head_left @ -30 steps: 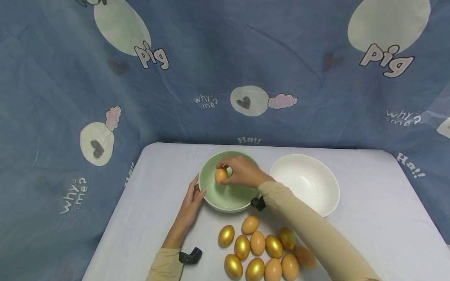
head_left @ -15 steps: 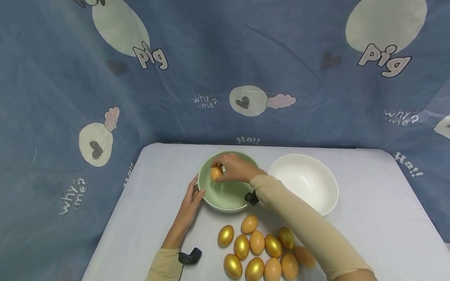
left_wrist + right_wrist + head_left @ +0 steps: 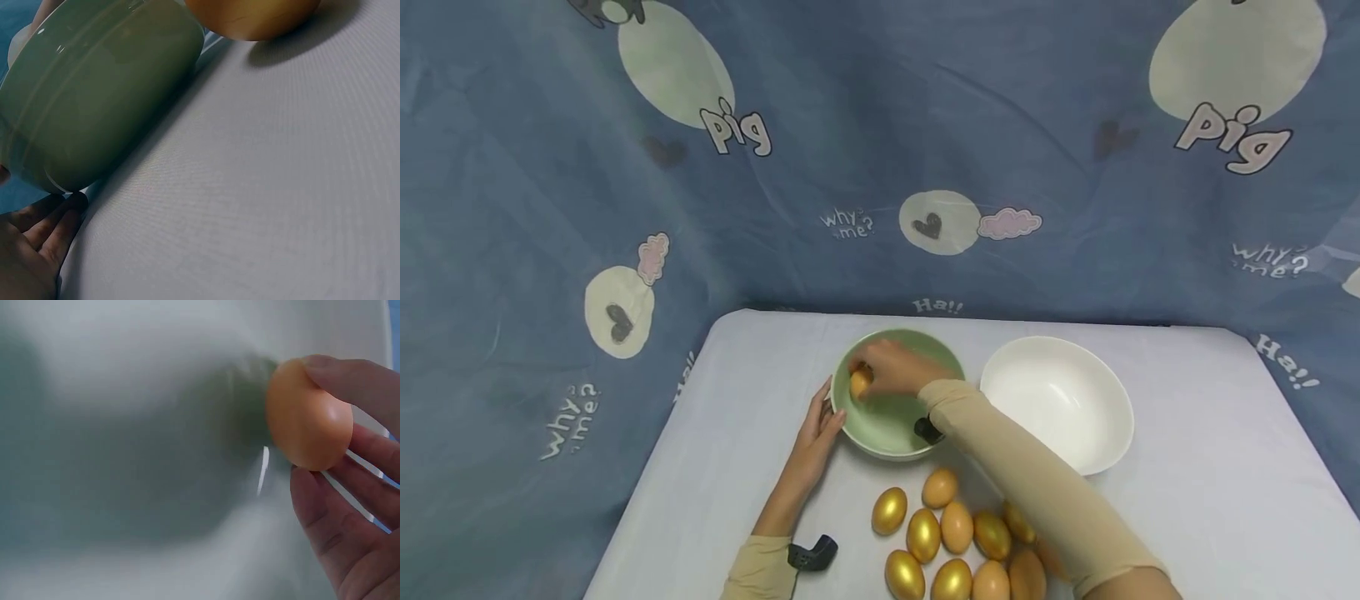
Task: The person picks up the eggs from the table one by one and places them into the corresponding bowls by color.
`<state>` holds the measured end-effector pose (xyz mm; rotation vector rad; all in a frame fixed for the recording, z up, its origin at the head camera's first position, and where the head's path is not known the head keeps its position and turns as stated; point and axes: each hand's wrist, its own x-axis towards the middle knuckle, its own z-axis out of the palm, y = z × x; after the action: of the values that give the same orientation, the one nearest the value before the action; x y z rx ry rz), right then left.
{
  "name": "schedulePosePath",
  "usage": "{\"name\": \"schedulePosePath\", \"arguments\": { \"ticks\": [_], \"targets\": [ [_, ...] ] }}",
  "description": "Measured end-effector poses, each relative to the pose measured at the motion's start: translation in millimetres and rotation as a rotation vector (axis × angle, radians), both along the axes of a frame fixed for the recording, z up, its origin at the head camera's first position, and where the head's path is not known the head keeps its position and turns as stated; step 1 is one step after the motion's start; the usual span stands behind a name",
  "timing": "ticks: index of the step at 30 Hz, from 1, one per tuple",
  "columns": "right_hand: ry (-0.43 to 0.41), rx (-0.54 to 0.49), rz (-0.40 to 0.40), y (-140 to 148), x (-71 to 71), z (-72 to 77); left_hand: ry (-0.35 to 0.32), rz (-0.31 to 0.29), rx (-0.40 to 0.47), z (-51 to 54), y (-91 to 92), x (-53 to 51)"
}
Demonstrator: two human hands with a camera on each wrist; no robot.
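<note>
My right hand (image 3: 895,369) is inside the green bowl (image 3: 895,429) and pinches a brown egg (image 3: 860,385) near its left inner wall. In the right wrist view, thumb and fingers (image 3: 350,531) press the egg (image 3: 310,419) from both sides, low over the bowl's glossy inside. My left hand (image 3: 814,437) rests against the bowl's outer left side. Seen from the left wrist, its fairly straight fingers (image 3: 59,234) touch the bowl (image 3: 106,106) low on its outer wall.
A white bowl (image 3: 1060,404) stands right of the green one. Several gold eggs (image 3: 923,536) and brown eggs (image 3: 957,527) lie on the white table (image 3: 1210,467) in front; the right sleeve (image 3: 1022,475) covers some. A patterned blue cloth (image 3: 820,125) hangs behind.
My right hand has moved slightly left and lower into the green bowl, carrying the brown egg. My left hand stays against the bowl. The head view has shifted a little.
</note>
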<state>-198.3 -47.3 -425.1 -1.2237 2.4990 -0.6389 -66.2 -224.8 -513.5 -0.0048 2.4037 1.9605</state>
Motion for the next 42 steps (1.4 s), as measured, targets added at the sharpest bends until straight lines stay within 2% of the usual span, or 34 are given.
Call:
{"name": "schedulePosePath", "arguments": {
  "ticks": [8, 13, 21, 25, 29, 34, 42],
  "targets": [
    [0.01, 0.038, 0.002, -4.8, 0.6, -3.2, 0.01, 0.002, -0.019, 2.1, 0.8, -0.7],
    [0.001, 0.062, 0.009, -6.1, 1.3, -4.1, -0.01, 0.005, -0.013, 0.8, 0.2, 0.8],
    [-0.004, 0.026, 0.03, -3.7, 0.6, 0.8, 0.003, 0.008, -0.012, -0.4, 0.3, 0.9],
    [0.006, -0.051, 0.016, 4.5, -2.0, 13.4, 0.01, -0.005, -0.009, -0.2, 0.4, 0.6],
    [-0.022, -0.106, -0.022, 17.9, -2.9, 36.3, 0.014, -0.004, -0.008, -0.4, 0.4, 0.1],
    [-0.061, -0.167, -0.058, 38.4, -0.6, 61.2, 0.049, -0.011, 0.032, -2.8, 0.2, -1.7],
    [-0.042, -0.232, -0.066, 69.7, 15.6, 73.3, 0.066, -0.02, 0.024, -2.3, 0.4, -1.2]
  ]
}}
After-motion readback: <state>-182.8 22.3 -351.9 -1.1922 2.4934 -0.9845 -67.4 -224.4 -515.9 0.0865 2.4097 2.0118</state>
